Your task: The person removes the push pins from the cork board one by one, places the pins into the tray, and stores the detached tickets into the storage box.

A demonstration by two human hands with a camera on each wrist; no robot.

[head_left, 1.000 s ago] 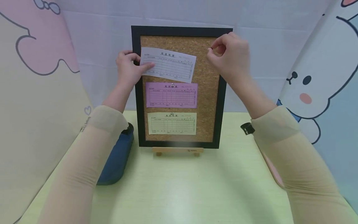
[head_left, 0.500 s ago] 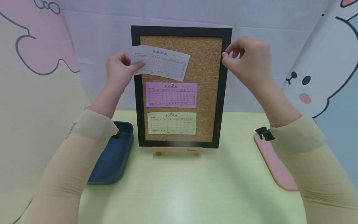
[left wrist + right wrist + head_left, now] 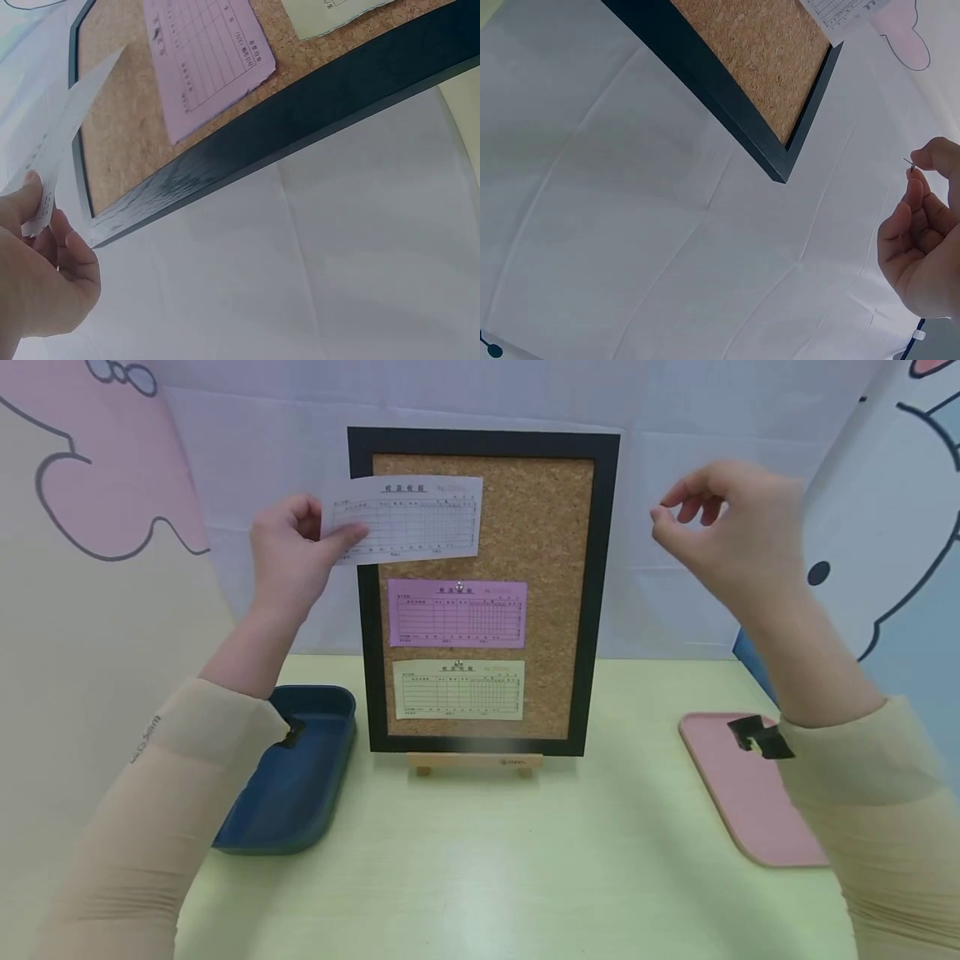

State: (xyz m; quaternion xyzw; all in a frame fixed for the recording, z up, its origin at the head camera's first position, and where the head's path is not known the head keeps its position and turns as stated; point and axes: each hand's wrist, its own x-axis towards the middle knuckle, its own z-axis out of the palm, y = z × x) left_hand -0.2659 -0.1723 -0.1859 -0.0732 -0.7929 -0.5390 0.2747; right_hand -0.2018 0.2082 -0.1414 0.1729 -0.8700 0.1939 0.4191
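Note:
My left hand (image 3: pixel 288 556) pinches the left end of a white receipt slip (image 3: pixel 420 518), thumb in front. In the left wrist view the slip (image 3: pixel 64 127) stands out from the board at an angle, its far end free. To the right of the board, my right hand (image 3: pixel 742 531) pinches a small thumbtack between thumb and forefinger; in the right wrist view the thumbtack (image 3: pixel 910 163) shows its thin metal point. A purple slip (image 3: pixel 457 622) and a pale yellow slip (image 3: pixel 459 700) are pinned to the black-framed cork board (image 3: pixel 555 552), each with a tack at its top.
The board leans on a small wooden easel (image 3: pixel 476 762) on the pale table (image 3: pixel 480 860). On the left sits a deep blue tray (image 3: pixel 330 810), partly behind the left sleeve. A flat pink tray (image 3: pixel 738 802) lies at right, partly behind the right sleeve.
My left hand has drawn the white slip leftward, so it now overhangs the frame's left side and lies more level. My right hand has moved right, away from the board's upper right corner.

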